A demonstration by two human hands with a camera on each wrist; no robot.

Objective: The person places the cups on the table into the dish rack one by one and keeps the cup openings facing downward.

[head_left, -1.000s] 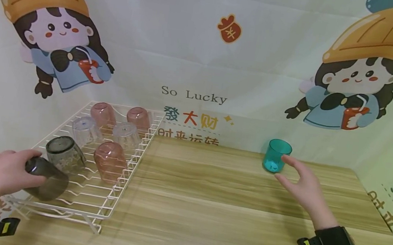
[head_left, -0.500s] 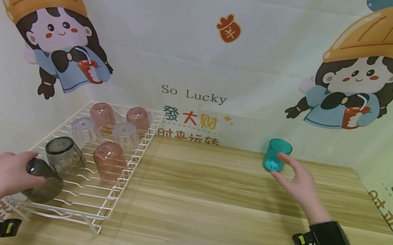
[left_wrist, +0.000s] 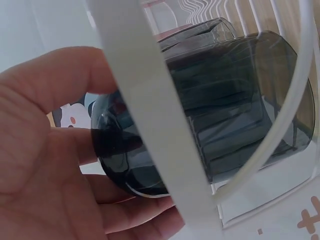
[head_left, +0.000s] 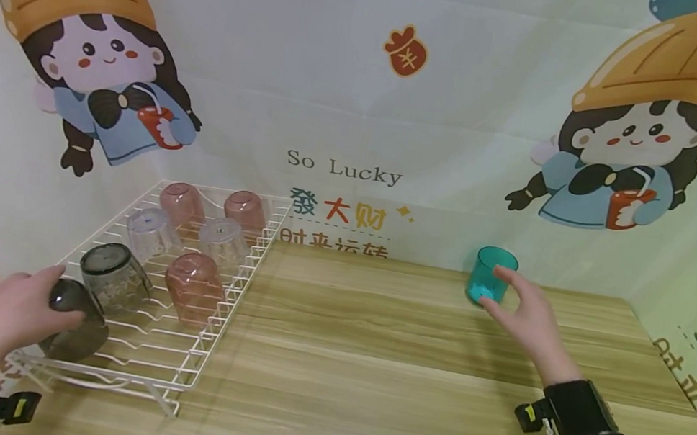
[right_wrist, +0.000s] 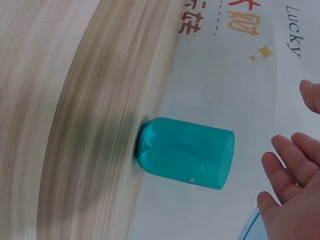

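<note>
My left hand [head_left: 6, 320] grips a dark grey see-through cup [head_left: 76, 333] around its closed end, at the front left of the white wire rack [head_left: 172, 377]. In the left wrist view the fingers and thumb curl round the dark cup [left_wrist: 225, 105], partly hidden behind a white rack bar. A teal cup [head_left: 487, 271] stands upright at the back right of the table. My right hand [head_left: 531, 323] is beside it with thumb and fingers spread. The right wrist view has a gap between the hand [right_wrist: 295, 185] and the teal cup [right_wrist: 187, 152].
Several upturned cups fill the rack's rear part: a grey one [head_left: 115, 276], a pink one [head_left: 195, 286] nearest the right side, and clear and pink ones behind. A printed cloth [head_left: 362, 103] hangs behind the wooden table [head_left: 369, 365].
The dark grey cup has shifted slightly left and down with my left hand. My right hand has moved a little left, closer to the teal cup, which has stayed put.
</note>
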